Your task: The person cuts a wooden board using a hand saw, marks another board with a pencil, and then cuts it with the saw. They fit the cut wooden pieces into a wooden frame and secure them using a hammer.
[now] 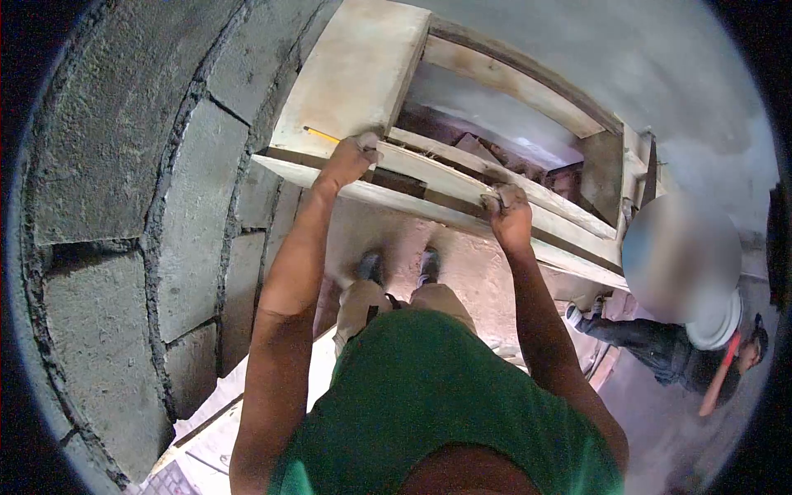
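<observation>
Since the narrow strip (429, 172) runs lengthwise across the upper centre of the frame, the two hands sit well apart along it, seemingly so that it stays steady and lined up with the timber beside it. The left grip (356, 159) is closed, its fingers curled over the strip's edge near the broad panel (351, 70). The right grip (509, 213) has its fingers bent onto the same strip farther along; whether something small is also pinched there, I cannot tell. A yellow pencil (320, 134) points out from beside the left fingers, perhaps kept close for marking; whether it is held or simply lies on the panel is unclear.

The strip looks thin, straight-edged and pale, slightly bowed by the lens. Below it, a long lower board (396, 199) runs nearly parallel, with a dark gap between. Above, the wooden frame (516, 78) surrounds a roughly rectangular opening, its sawn boards stained brown in places; rubble-like pieces show through it. The panel is wide, flat and blotched.

At the left of the frame, the block wall (198, 223) is coarse and grey, with uneven, ridged mortar joints. Beneath the boards lies reddish, dusty ground (487, 285). At the lower right, another person (652, 342) in dark clothing is near a white, round object (714, 318).
</observation>
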`<state>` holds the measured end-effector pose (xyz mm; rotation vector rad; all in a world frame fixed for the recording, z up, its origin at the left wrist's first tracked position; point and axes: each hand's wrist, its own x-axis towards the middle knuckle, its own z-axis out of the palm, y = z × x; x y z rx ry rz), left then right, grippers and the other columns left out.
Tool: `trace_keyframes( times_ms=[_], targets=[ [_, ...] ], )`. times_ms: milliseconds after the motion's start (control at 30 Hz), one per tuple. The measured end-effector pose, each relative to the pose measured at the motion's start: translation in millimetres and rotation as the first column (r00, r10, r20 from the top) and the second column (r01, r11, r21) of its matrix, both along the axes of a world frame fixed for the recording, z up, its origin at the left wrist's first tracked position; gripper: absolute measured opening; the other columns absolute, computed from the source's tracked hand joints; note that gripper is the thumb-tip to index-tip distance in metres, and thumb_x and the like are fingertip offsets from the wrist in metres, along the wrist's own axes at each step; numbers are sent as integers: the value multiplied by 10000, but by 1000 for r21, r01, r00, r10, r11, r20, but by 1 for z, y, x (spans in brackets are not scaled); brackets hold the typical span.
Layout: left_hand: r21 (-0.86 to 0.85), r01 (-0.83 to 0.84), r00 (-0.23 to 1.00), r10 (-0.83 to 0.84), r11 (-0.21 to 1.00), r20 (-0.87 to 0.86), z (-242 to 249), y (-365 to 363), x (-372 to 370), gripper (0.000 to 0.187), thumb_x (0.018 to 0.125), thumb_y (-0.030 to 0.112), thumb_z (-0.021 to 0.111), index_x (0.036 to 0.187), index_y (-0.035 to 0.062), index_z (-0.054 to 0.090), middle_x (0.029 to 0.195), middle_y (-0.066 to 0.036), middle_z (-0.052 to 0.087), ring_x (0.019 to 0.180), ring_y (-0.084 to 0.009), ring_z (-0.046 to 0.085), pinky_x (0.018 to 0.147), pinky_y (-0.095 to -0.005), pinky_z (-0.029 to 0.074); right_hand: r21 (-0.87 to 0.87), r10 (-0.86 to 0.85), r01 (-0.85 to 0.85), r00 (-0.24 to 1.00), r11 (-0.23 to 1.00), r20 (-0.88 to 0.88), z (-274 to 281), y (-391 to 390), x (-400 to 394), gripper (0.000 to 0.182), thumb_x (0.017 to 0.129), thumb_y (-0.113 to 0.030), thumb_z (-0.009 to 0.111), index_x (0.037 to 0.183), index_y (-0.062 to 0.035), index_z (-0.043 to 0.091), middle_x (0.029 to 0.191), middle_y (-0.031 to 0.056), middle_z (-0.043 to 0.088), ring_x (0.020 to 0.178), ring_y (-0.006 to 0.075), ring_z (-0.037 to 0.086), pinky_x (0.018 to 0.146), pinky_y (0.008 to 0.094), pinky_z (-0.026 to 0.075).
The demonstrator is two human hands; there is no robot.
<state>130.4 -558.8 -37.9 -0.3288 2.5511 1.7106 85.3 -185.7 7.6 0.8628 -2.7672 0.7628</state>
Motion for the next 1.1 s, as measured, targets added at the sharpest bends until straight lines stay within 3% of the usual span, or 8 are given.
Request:
trace_keyframes(
  times_ms=[267, 333, 400, 533, 800, 867, 967, 1100],
  targets=[
    [-300, 102, 994, -109, 948, -7, 16, 14, -2, 436, 879, 317, 645, 1192, 20, 586, 1012, -258, 666, 989, -417, 624, 880, -458, 473, 52, -3, -1, 996, 999, 86, 7, -5, -13, 258, 830, -208, 704, 1007, -30, 646, 1078, 217, 633, 1022, 425, 578, 878, 490, 476],
    [-342, 93, 996, -90, 935, 27, 1, 11, -4, 493, 891, 362, 632, 1240, 20, 573, 1032, -265, 661, 1012, -422, 616, 897, -468, 470, 547, -245, -96, 820, 832, 517, 47, -25, -24, 375, 839, -310, 715, 1080, -30, 652, 1159, 234, 629, 1060, 431, 591, 918, 489, 475],
    [-495, 58, 986, -126, 867, -105, -18, 8, -3, 575, 908, 441, 598, 1292, 14, 554, 1061, -280, 648, 1056, -437, 592, 946, -489, 452, 321, 179, -328, 892, 888, 415, 64, -33, -45, 556, 850, -472, 676, 1243, -83, 624, 1136, 257, 652, 1070, 419, 622, 958, 476, 480],
    [-453, 19, 996, -54, 891, -64, 2, 13, 7, 554, 918, 465, 579, 1214, -2, 600, 1039, -294, 646, 1036, -450, 592, 930, -489, 465, 133, 281, -340, 900, 931, 332, 99, -176, -63, 419, 878, -405, 654, 1202, -140, 658, 1154, 239, 649, 1041, 402, 633, 917, 458, 497],
    [-288, 45, 985, -90, 957, -146, 1, 10, 7, 322, 868, 219, 627, 1117, 16, 637, 1136, -214, 652, 1088, -415, 582, 948, -468, 468, 568, 324, -518, 851, 639, 413, -8, -365, -58, 309, 785, -283, 708, 991, -54, 727, 942, 194, 705, 874, 362, 685, 785, 460, 546],
    [-497, 82, 964, -196, 864, -182, 1, 10, 7, 358, 866, 209, 626, 1178, 33, 613, 1224, -191, 622, 1160, -389, 554, 991, -446, 448, 531, 411, -579, 814, 618, 410, -25, -372, -65, 278, 779, -258, 692, 946, -40, 736, 908, 197, 707, 835, 366, 687, 772, 477, 544],
    [-135, 122, 992, -119, 983, 31, 22, 9, 6, 401, 876, 233, 622, 1214, 20, 586, 1267, -203, 593, 1212, -378, 525, 1023, -438, 428, 598, 498, -597, 794, 534, 348, -25, -375, -73, 263, 798, -250, 669, 928, -28, 725, 882, 210, 699, 804, 375, 683, 762, 506, 536],
    [-423, 13, 990, -70, 906, -120, -3, 16, 4, 453, 885, 273, 627, 1219, -29, 579, 1237, -256, 594, 1195, -395, 538, 1036, -437, 423, 104, 392, -419, 896, 902, 209, 34, -330, -88, 281, 849, -273, 638, 935, -6, 648, 794, 212, 678, 724, 371, 661, 723, 473, 531]
  ],
)
